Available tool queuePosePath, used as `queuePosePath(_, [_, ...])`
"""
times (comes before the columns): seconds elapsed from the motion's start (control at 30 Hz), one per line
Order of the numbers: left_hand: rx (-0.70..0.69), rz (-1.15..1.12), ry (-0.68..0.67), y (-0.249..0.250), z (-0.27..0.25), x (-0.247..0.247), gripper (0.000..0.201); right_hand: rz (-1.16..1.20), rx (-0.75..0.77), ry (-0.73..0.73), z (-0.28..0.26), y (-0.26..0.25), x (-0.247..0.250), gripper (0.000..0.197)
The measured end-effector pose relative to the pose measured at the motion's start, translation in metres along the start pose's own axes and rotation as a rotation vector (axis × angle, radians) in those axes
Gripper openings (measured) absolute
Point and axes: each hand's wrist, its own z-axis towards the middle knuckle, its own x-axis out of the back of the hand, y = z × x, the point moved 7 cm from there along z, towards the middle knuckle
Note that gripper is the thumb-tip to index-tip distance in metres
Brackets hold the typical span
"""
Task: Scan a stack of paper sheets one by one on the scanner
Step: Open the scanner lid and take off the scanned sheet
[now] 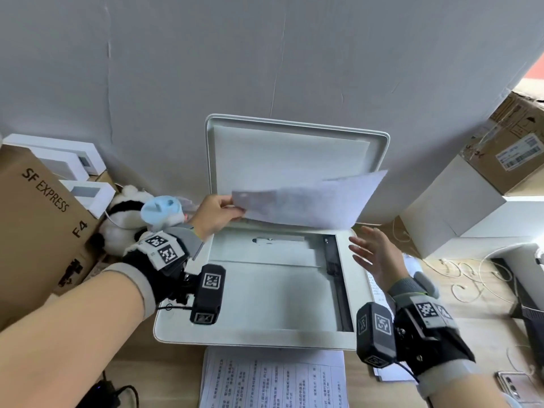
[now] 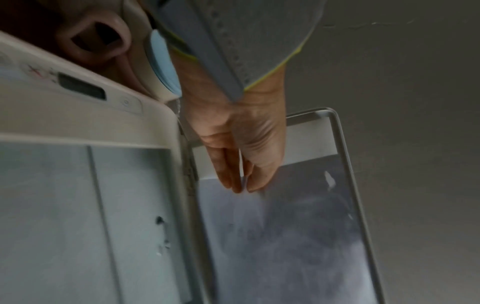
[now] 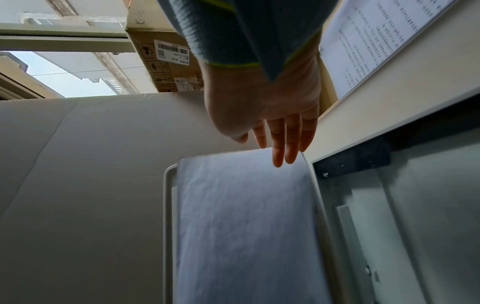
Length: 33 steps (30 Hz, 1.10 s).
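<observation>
A white flatbed scanner (image 1: pixel 182 334) sits on the desk with its lid (image 1: pixel 379 142) raised against the wall and its glass (image 1: pixel 273 295) bare. My left hand (image 1: pixel 216 214) pinches the left edge of a white paper sheet (image 1: pixel 309 201), which hangs in the air above the rear of the glass. In the left wrist view the fingers (image 2: pixel 233 172) and thumb clamp the sheet's (image 2: pixel 272 236) corner. My right hand (image 1: pixel 374 254) hovers open beside the scanner's right rim, fingers straight, holding nothing; its fingertips (image 3: pixel 281 158) lie close to the sheet's (image 3: pixel 246 226) right edge.
A printed sheet stack (image 1: pixel 273 381) lies at the desk's front edge, more printed paper (image 1: pixel 376 290) to the scanner's right. An SF Express carton (image 1: pixel 38 219) and a plush panda (image 1: pixel 123 219) sit left; white boxes (image 1: pixel 453 207) and a taped carton (image 1: pixel 512 148) right. Cables (image 1: pixel 468 278) trail nearby.
</observation>
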Motion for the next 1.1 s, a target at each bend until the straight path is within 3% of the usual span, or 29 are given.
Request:
queuePosePath(0.17, [0.008,0.123,-0.182,-0.042,-0.032,0.012,0.061,0.049,-0.219,-0.075,-0.012,0.041,0.02,0.062])
queuePosePath(0.4, [0.116,0.195,-0.195,-0.074,-0.068,0.023,0.052,-0.011,-0.383,-0.197,-0.026,0.074,0.018,0.081])
queuePosePath(0.47, [0.136,0.19,-0.2,-0.078,-0.076,0.025,0.052,-0.145,-0.377,-0.189,-0.032,0.077,0.019,0.072])
queuePosePath(0.63, [0.268,-0.024,-0.124,-0.089,-0.089,0.023,0.031,-0.293,-0.303,-0.174,-0.041,0.087,0.02,0.017])
queuePosePath(0.73, [0.283,-0.063,-0.092,-0.09,-0.094,0.018,0.025,-0.409,-0.254,-0.21,-0.05,0.091,0.022,0.011])
queuePosePath(0.8, [0.253,-0.085,-0.049,-0.086,-0.095,0.017,0.024,-0.386,-0.171,-0.166,-0.051,0.089,0.027,0.013])
queuePosePath(0.93, [0.248,-0.187,0.046,-0.079,-0.094,0.005,0.024,-0.189,0.021,0.112,-0.046,0.09,0.089,0.015])
queuePosePath(1.0, [0.234,-0.18,0.062,-0.075,-0.093,-0.001,0.021,-0.135,0.02,0.244,-0.045,0.101,0.129,0.018])
queuePosePath(1.1, [0.218,-0.166,0.046,-0.071,-0.093,-0.013,0.022,-0.123,-0.051,0.425,-0.049,0.118,0.171,0.039])
